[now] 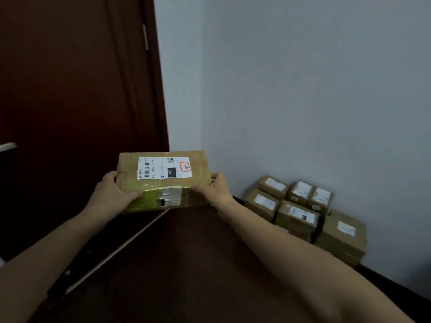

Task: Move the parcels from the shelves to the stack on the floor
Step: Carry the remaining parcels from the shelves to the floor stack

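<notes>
Parcel [163, 183], cardboard w/ white label [164, 167] up, held in air well left of the floor stack [300, 215], left grip [114, 194] & right grip [215, 188] each clamped on one end of it; wall [303, 101] just behind stack.

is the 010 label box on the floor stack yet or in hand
In hand: the left hand and right hand grip the parcel by its ends, short of the stack by the wall.
</notes>
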